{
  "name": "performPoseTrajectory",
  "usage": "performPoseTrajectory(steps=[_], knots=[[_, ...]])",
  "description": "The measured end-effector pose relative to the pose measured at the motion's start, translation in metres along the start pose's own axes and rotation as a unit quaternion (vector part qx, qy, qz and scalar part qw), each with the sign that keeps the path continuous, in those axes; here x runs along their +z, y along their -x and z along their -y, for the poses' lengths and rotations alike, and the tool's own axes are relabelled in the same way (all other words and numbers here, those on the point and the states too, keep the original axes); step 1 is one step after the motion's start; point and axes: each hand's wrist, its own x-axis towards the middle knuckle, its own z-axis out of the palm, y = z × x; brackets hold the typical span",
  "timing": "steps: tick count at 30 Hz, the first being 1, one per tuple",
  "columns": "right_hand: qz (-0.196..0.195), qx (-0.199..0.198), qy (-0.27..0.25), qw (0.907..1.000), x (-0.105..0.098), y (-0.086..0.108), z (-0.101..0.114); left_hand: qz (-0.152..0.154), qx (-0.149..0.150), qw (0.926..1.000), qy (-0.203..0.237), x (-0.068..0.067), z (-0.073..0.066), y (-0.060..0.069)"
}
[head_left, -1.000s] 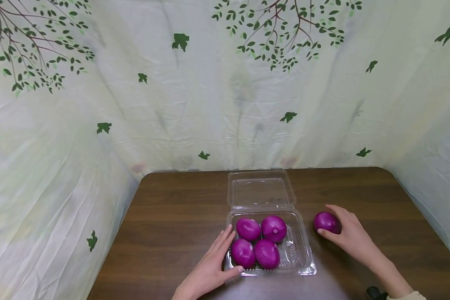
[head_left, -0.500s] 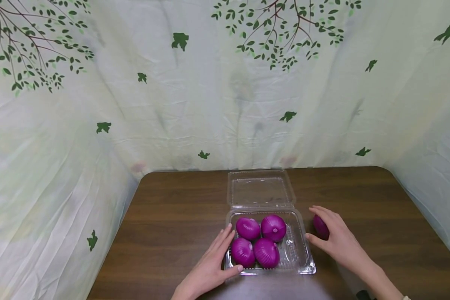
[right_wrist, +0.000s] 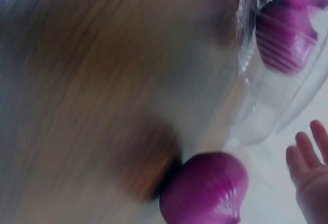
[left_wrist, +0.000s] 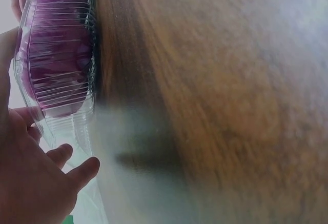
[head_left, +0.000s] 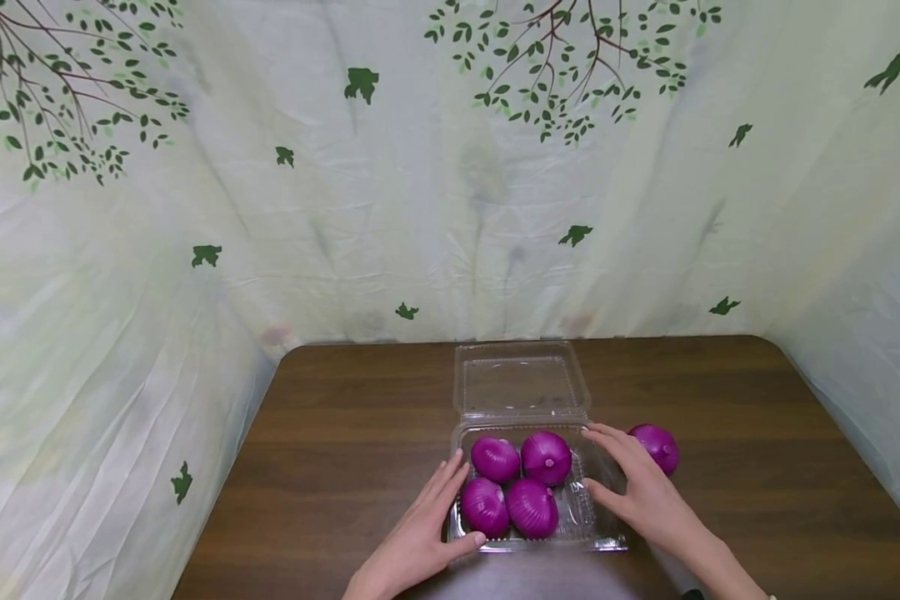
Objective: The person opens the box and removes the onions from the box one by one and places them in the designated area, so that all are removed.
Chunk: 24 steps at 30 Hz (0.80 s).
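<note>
Onions sit four together in the clear box, the back-left onion with its long axis running sideways, the back-right onion with one end facing me, and a loose onion outside to the right. My left hand rests straight-fingered against the box; my right hand spreads over its right edge, holding nothing. I seem to be steadying the box, which calls next for light, even contact.

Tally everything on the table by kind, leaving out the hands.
Clear container with attached open lid: 1
Purple onions: 5 (4 inside the container, plus 1 loose onion outside it)
Total: 6
</note>
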Motion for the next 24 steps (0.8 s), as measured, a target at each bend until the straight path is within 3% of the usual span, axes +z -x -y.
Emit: performPoseTrajectory(steps=[15, 19, 24], knots=[[0.03, -0.082, -0.005, 0.9962, 0.022, -0.02, 0.008, 0.006, -0.01, 0.9998, 0.013, 0.001, 0.0, -0.001], [0.057, -0.105, 0.005, 0.9928, 0.021, -0.027, 0.004, 0.009, -0.012, 0.9998, 0.016, 0.002, 0.0, -0.001], [0.105, -0.091, -0.001, 0.9903, 0.017, -0.035, 0.001, 0.003, -0.004, 0.9999, 0.013, 0.001, 0.0, 0.0]])
